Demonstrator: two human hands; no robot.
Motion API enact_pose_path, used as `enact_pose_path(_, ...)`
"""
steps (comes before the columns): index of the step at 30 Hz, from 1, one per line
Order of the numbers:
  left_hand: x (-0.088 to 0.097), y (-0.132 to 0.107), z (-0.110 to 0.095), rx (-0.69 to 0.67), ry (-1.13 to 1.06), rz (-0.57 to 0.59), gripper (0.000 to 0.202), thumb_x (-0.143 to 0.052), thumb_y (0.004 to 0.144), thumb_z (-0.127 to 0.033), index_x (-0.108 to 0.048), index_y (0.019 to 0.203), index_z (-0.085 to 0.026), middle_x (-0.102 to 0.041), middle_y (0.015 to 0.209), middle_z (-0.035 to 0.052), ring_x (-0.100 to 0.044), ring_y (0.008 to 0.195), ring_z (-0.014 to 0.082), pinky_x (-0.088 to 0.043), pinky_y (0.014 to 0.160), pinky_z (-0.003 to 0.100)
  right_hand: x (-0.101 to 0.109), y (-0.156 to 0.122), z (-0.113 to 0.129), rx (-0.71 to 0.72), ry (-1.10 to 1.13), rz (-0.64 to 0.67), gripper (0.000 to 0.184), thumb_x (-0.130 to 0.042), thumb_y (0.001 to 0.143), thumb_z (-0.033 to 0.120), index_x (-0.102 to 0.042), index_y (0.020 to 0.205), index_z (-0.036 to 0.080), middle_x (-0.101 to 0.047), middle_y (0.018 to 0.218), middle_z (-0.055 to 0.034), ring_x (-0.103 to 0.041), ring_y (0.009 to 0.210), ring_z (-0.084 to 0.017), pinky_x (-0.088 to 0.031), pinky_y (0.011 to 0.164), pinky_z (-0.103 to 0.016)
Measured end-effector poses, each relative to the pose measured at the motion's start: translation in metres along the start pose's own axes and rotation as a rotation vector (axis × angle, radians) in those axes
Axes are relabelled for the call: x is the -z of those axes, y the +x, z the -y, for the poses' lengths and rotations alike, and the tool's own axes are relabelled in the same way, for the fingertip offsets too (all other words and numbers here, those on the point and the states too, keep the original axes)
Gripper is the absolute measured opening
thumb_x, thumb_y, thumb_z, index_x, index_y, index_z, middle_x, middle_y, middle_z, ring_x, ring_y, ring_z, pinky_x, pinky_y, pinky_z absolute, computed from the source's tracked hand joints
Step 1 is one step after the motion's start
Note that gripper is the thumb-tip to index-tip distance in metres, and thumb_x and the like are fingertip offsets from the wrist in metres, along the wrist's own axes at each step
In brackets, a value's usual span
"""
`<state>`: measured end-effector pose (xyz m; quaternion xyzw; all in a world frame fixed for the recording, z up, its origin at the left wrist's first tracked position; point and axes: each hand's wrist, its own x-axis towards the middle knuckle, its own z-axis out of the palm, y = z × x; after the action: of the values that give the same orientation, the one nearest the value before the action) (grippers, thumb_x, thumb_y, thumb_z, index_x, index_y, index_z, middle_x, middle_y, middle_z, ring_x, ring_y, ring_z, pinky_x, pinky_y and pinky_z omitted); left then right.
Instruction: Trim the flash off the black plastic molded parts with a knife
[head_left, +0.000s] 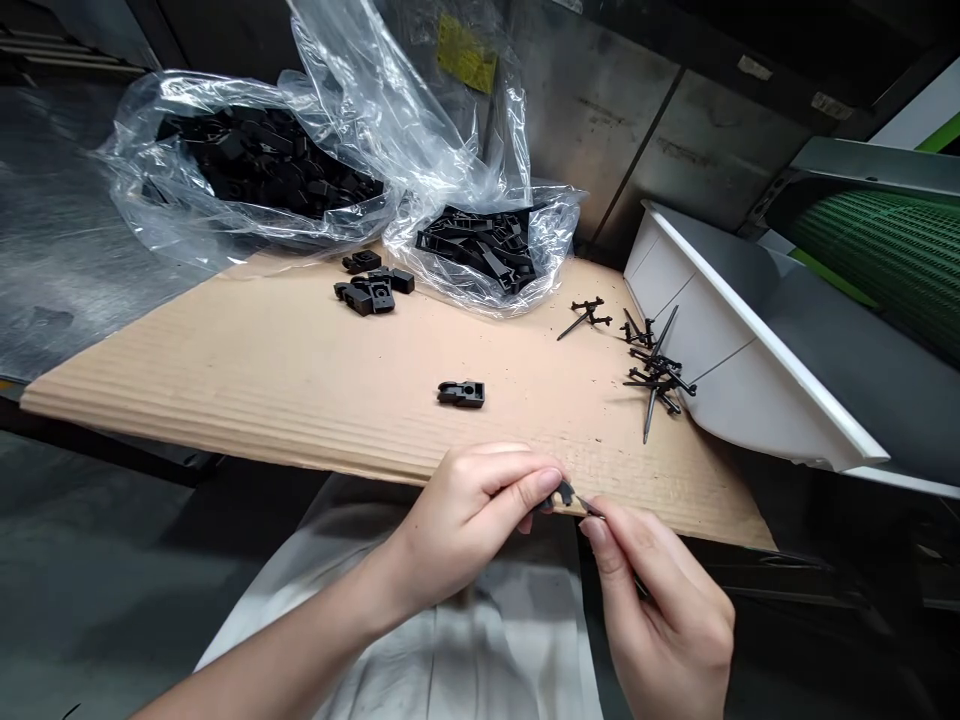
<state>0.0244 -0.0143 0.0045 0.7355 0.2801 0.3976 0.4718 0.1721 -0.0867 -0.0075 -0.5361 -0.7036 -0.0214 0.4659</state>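
My left hand (pixel 469 515) is closed in a pinch on a small black plastic part (pixel 564 493) just off the near edge of the cardboard sheet (pixel 247 370). My right hand (pixel 660 610) is closed on a thin black pin (pixel 594 510) whose tip meets that part. A single black clip (pixel 461 393) lies on the cardboard a little beyond my hands. Several loose black pins (pixel 654 375) are heaped at the right of the sheet.
A small cluster of black clips (pixel 373 285) sits at the back of the cardboard. Two clear plastic bags of black parts stand behind, one at left (pixel 255 165), one in the middle (pixel 487 250). A white chute (pixel 735 330) borders the right side, beside a green conveyor (pixel 877 245).
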Motion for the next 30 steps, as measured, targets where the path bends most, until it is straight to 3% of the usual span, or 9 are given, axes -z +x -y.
enact_pose_path(6,0.001,0.001,-0.002,-0.010,0.011,0.016,0.028,-0.044,0.087,-0.015,-0.065,0.072,-0.007,-0.052,0.056,-0.0002,-0.051,0.056,0.0104,-0.040,0.055,0.018,0.001,0.004,0.001,-0.041,0.087,0.099,0.026,-0.052,0.079,-0.001,-0.062,0.095,0.016,-0.063,0.077,-0.0023,-0.059,0.069,-0.010,-0.047,0.064,-0.019)
enact_pose_path(14,0.003,0.003,-0.002,-0.048,0.041,0.074,0.023,-0.046,0.085,-0.012,-0.065,0.072,-0.010,-0.057,0.060,0.0009,-0.055,0.062,0.0117,-0.041,0.060,0.018,0.022,0.024,-0.009,-0.247,0.307,0.547,0.017,-0.048,0.086,0.015,-0.063,0.080,0.020,-0.055,0.062,0.0027,-0.052,0.056,-0.008,-0.039,0.052,-0.018)
enact_pose_path(17,0.003,0.003,-0.002,-0.038,0.070,0.064,0.026,-0.045,0.085,-0.014,-0.062,0.067,-0.011,-0.054,0.057,0.0000,-0.053,0.060,0.0118,-0.040,0.058,0.019,0.027,0.027,-0.007,-0.223,0.277,0.776,0.019,-0.048,0.086,0.020,-0.063,0.074,0.018,-0.051,0.057,0.0026,-0.050,0.053,-0.008,-0.036,0.049,-0.020)
enact_pose_path(19,0.003,0.004,-0.003,-0.022,0.075,0.063,0.027,-0.044,0.085,-0.015,-0.060,0.064,-0.012,-0.052,0.055,-0.0008,-0.052,0.058,0.0117,-0.040,0.057,0.019,0.028,0.025,-0.004,-0.193,0.294,0.835,0.018,-0.050,0.085,0.019,-0.065,0.076,0.019,-0.053,0.058,0.0024,-0.051,0.053,-0.009,-0.037,0.049,-0.019)
enact_pose_path(21,0.003,0.004,-0.003,-0.014,0.066,0.068,0.027,-0.044,0.085,-0.015,-0.059,0.063,-0.012,-0.052,0.055,-0.0008,-0.052,0.058,0.0117,-0.039,0.057,0.019,0.027,0.019,-0.003,-0.223,0.329,0.673,0.014,-0.053,0.083,0.017,-0.066,0.082,0.021,-0.060,0.065,0.0017,-0.056,0.058,-0.009,-0.042,0.052,-0.018)
enact_pose_path(25,0.002,0.004,-0.001,-0.020,0.052,0.045,0.027,-0.044,0.086,-0.016,-0.063,0.067,-0.011,-0.052,0.056,0.0001,-0.052,0.057,0.0116,-0.039,0.057,0.020,0.012,0.006,-0.006,-0.416,0.384,0.124,0.016,-0.063,0.076,0.021,-0.066,0.090,0.029,-0.069,0.079,0.0025,-0.065,0.067,-0.011,-0.051,0.060,-0.016)
enact_pose_path(30,-0.003,-0.003,-0.001,-0.023,0.065,0.047,0.031,-0.040,0.090,-0.021,-0.067,0.081,-0.009,-0.059,0.066,0.0047,-0.055,0.063,0.0135,-0.043,0.060,0.021,-0.021,0.004,0.003,-0.687,0.529,-0.047,0.020,-0.072,0.065,0.028,-0.064,0.083,0.025,-0.070,0.076,0.0023,-0.066,0.065,-0.010,-0.052,0.059,-0.012)
